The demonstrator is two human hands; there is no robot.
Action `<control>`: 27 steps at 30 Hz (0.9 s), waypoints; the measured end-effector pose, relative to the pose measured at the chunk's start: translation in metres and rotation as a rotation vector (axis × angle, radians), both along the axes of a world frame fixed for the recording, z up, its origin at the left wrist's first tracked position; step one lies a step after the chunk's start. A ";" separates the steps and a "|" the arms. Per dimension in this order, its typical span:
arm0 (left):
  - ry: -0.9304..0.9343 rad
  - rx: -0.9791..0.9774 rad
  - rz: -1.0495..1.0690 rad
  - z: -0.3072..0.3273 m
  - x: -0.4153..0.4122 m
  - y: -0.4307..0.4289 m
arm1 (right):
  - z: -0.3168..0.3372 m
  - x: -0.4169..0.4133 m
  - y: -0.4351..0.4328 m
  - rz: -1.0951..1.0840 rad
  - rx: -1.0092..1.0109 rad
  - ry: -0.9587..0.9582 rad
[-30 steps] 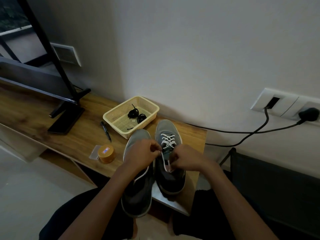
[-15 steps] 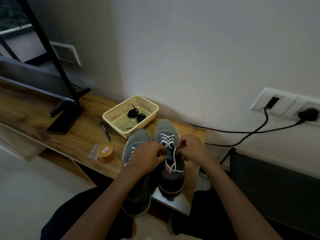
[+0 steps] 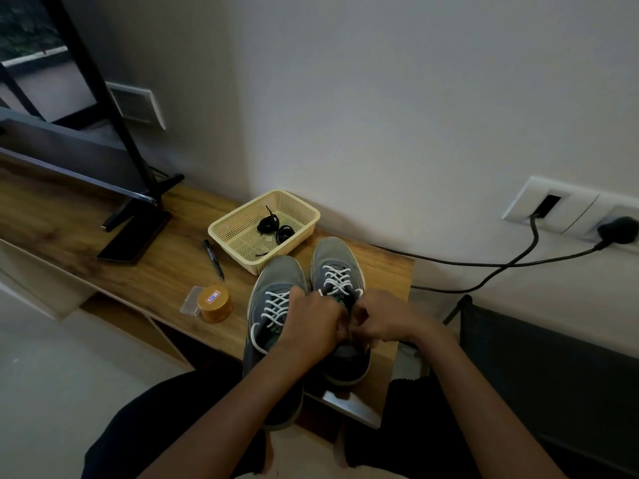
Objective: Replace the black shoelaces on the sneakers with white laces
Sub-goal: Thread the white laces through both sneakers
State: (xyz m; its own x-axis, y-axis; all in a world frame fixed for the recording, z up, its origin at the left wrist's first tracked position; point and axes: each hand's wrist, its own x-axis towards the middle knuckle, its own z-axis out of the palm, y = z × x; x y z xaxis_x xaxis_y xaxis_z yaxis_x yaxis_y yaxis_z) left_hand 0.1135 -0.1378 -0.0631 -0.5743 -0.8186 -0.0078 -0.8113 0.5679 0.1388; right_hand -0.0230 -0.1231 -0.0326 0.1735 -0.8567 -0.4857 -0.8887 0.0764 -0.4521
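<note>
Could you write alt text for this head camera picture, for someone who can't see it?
A left hand and right hand, fingers curled, pinch the white laces atop one of two grey sneakers on a wooden desk. Both sneakers are laced white. Nearby lie a pen, a gold tin and a basket holding black laces.

The sneakers (image 3: 276,276) at lower centre are grey with pale soles, crossed by white laces (image 3: 337,280) in a criss-cross pattern. Black laces (image 3: 268,223) lie in a cream, mesh-patterned basket (image 3: 226,227). The table (image 3: 155,271) shows brown wood grain. Left of centre are a black pen (image 3: 213,259) and an orange-gold tin (image 3: 215,305) with a white, red and blue label. At the right, a white socket plate (image 3: 567,206) carries a black plug (image 3: 619,229).
</note>
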 end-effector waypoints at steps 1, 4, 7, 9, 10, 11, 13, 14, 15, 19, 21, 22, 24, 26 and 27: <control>0.026 0.003 0.016 0.000 0.001 -0.001 | -0.003 0.005 -0.001 0.005 -0.087 0.045; 0.119 0.050 0.049 0.005 0.009 -0.006 | -0.008 0.013 -0.003 -0.046 -0.224 0.041; 0.380 0.223 0.153 0.017 0.026 -0.016 | -0.012 0.016 -0.001 -0.054 -0.210 0.019; 0.543 0.242 0.241 0.026 0.041 -0.024 | -0.009 0.016 0.004 -0.043 -0.195 -0.008; 0.595 0.216 0.294 0.029 0.050 -0.025 | -0.006 0.017 0.007 -0.047 -0.213 -0.020; 0.636 0.201 0.355 0.030 0.059 -0.024 | -0.004 0.017 0.011 -0.072 -0.254 -0.032; 0.688 0.202 0.466 0.029 0.074 -0.010 | -0.002 0.015 0.019 -0.165 -0.356 -0.054; 0.690 0.208 0.503 0.026 0.079 0.001 | -0.002 0.015 0.025 -0.205 -0.385 -0.074; 0.669 0.189 0.520 0.022 0.083 0.014 | -0.005 0.015 0.032 -0.231 -0.403 -0.092; 0.424 0.128 0.526 0.010 0.081 0.068 | -0.022 0.024 0.057 -0.229 -0.477 -0.001; 0.303 0.166 0.550 0.004 0.077 0.090 | -0.029 0.031 0.066 -0.209 -0.480 0.072; 0.247 0.179 0.548 -0.002 0.075 0.100 | -0.033 0.035 0.070 -0.194 -0.470 0.096; 0.213 0.232 0.559 -0.011 0.073 0.114 | -0.038 0.043 0.077 -0.178 -0.498 0.162; 0.274 0.295 0.580 -0.015 0.073 0.119 | -0.042 0.048 0.082 -0.205 -0.551 0.234; 0.309 0.311 0.592 -0.016 0.074 0.119 | -0.044 0.050 0.084 -0.232 -0.563 0.261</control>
